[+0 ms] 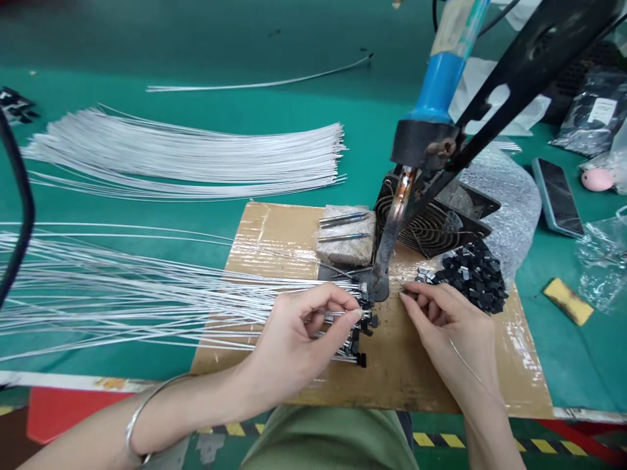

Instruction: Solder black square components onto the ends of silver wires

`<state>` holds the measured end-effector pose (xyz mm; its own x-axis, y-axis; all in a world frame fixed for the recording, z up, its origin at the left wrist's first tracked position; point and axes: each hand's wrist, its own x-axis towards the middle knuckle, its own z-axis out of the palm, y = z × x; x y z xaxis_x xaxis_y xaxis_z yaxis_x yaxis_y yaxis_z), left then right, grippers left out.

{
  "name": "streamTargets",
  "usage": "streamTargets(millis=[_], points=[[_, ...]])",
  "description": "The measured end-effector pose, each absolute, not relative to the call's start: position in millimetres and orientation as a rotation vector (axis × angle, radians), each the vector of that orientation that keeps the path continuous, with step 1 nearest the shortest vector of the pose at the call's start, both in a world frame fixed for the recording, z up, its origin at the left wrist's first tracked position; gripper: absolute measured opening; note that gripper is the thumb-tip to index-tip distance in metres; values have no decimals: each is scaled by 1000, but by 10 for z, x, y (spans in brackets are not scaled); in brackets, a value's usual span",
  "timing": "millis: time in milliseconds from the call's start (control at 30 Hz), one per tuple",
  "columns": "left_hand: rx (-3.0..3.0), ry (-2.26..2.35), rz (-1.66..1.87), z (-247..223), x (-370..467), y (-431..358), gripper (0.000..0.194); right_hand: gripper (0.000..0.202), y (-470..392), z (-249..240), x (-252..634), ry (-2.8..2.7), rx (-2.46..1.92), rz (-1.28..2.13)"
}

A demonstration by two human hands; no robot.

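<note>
My left hand (313, 323) is closed in a pinch on the end of a white wire, over a fan of white wires (235, 297) whose ends carry small black connectors (361, 360). My right hand (453, 326) is closed too, thumb and index fingertip together on something small and dark that I cannot make out. It lies beside a heap of black connectors (473, 274) on the cardboard sheet (421, 385). Between and beyond the hands, a soldering iron (392, 228) with a blue handle points down from its black holder arm (529, 78), its tip near the left fingertips.
A worn block (345, 248) with metal tips stands by a black fan (431, 219). Behind lie a thick bundle of white wires (210, 153) and a single wire (264, 83). To the right are a phone (558, 196), a yellow sponge (568, 301) and plastic bags (595, 111).
</note>
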<state>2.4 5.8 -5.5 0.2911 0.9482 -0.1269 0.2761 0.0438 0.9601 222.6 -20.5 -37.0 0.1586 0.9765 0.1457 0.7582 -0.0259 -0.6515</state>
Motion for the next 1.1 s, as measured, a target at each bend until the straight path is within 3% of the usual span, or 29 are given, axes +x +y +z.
streamTargets(millis=[200, 467, 833, 1100], points=[[1473, 1200, 802, -13, 31, 96, 13, 16, -236, -392, 2201, -1658, -1889, 384], [1495, 1176, 814, -7, 35, 102, 14, 31, -450, -369, 2171, -1187, -1948, 639], [1469, 1243, 707, 67, 22, 107, 18, 8, -450, -204, 1877, -896, -1579, 813], [1402, 1240, 660, 125, 49, 130, 18, 3, -404, -164, 1712, -850, -1428, 1069]])
